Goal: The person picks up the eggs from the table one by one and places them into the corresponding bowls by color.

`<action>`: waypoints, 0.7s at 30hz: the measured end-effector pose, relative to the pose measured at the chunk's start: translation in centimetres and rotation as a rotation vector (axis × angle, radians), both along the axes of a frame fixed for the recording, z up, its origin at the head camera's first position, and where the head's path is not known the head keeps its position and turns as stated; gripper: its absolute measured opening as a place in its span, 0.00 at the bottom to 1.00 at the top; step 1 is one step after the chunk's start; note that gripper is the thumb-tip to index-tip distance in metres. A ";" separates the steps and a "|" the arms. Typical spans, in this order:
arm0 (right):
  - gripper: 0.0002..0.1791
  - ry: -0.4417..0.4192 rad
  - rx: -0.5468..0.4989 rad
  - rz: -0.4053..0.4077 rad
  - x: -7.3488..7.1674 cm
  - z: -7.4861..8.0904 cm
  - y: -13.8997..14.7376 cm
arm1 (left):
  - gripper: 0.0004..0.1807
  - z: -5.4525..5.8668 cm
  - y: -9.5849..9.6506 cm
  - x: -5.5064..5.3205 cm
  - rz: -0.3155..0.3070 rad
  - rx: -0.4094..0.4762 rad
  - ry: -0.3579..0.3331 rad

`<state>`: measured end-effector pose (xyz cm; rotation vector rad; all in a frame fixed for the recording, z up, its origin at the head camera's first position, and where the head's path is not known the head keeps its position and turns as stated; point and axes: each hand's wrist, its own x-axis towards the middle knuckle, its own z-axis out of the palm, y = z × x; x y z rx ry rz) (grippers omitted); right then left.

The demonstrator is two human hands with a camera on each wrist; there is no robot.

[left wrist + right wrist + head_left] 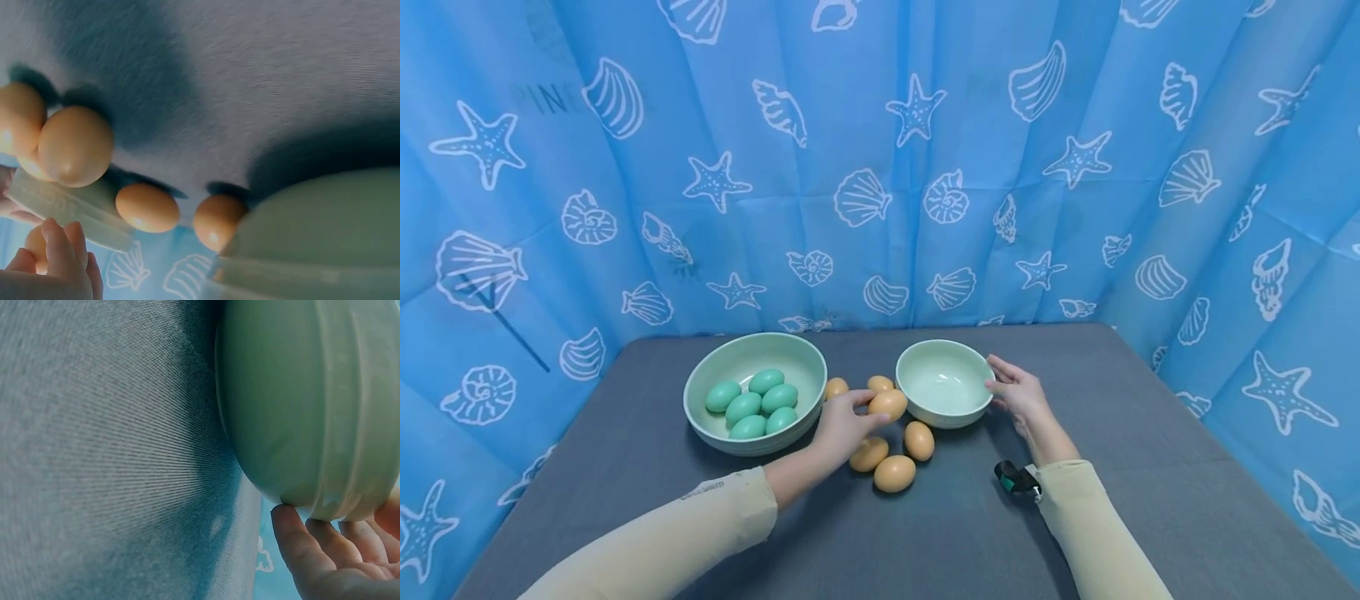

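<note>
Head view: three brown eggs lie nearest on the counter. Beyond, the left hand pinches a held egg in its fingers, a grip that suits its roundness. The right hand grasps the small pale-green bowl, probably steadying it. Leftward, the larger bowl keeps green eggs gathered.
</note>
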<state>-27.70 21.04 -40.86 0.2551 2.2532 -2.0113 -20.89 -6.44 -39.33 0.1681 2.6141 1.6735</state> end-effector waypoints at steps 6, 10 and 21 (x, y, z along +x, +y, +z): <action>0.32 0.009 0.021 -0.002 0.0 0.0 0.1 | 0.26 0.7 1.4 -0.9 0.016 0.081 -0.050; 0.31 0.011 0.032 -0.002 0.0 0.1 0.2 | 0.27 1.0 2.2 -1.6 0.012 0.132 -0.066; 0.31 0.004 0.047 0.019 0.1 0.1 0.3 | 0.24 1.1 4.1 -2.7 -0.012 0.136 -0.031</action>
